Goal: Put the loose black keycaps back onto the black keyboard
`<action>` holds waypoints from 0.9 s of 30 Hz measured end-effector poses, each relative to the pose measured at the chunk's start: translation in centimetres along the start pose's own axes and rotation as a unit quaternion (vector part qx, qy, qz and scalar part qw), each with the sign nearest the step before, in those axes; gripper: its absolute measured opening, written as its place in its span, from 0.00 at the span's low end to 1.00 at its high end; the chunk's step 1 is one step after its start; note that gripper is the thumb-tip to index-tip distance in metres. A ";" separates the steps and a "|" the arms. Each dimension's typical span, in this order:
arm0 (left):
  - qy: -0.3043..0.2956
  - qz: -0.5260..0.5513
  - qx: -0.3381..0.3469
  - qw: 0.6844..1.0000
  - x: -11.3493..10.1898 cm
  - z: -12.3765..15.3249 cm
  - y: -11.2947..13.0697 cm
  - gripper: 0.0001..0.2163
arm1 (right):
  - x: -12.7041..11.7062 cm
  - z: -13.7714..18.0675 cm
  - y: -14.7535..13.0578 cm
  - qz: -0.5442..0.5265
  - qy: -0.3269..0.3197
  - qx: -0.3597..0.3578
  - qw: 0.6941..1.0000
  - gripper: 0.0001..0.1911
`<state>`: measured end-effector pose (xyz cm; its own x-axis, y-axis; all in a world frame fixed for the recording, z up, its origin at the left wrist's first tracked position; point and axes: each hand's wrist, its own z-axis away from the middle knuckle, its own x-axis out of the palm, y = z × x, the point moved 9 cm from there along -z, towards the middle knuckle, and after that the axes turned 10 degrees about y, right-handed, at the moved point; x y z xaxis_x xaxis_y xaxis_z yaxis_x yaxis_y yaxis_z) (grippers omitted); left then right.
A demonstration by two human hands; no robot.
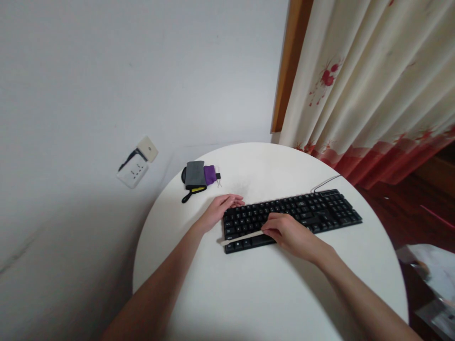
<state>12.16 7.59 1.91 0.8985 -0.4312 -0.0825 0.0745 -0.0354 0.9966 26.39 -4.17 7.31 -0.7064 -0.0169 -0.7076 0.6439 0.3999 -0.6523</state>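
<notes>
A black keyboard lies at a slant on the round white table. My right hand is closed in a pinch on a thin pale stick, held low across the keyboard's front rows. The stick's far end, slightly wider, points left and reaches the front left corner; its exact kind is too small to tell. At the keyboard's back left corner rests my left hand, fingers stretched out and touching the edge, with nothing held in them.
Toward the back left of the table sit a grey cloth, a purple cloth and a black looped strap. Grey dust marks the tabletop behind the keyboard. A cable runs off right. Wall and curtain border the table.
</notes>
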 end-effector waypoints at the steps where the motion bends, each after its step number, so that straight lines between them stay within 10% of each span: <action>1: -0.002 -0.002 -0.001 1.000 0.0 0.0 0.1 0.19 | -0.1 0.0 0.0 0.000 -0.001 -0.002 1.000 0.15; 27: -0.016 -0.017 0.012 1.000 0.1 0.0 0.1 0.19 | -2.0 1.0 5.0 0.064 0.056 0.235 0.968 0.10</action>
<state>12.27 7.53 2.01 0.8815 -0.4577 -0.1161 0.0934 -0.0720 0.9930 31.37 -3.09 5.19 -0.6217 0.1161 -0.7746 0.7727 -0.0705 -0.6308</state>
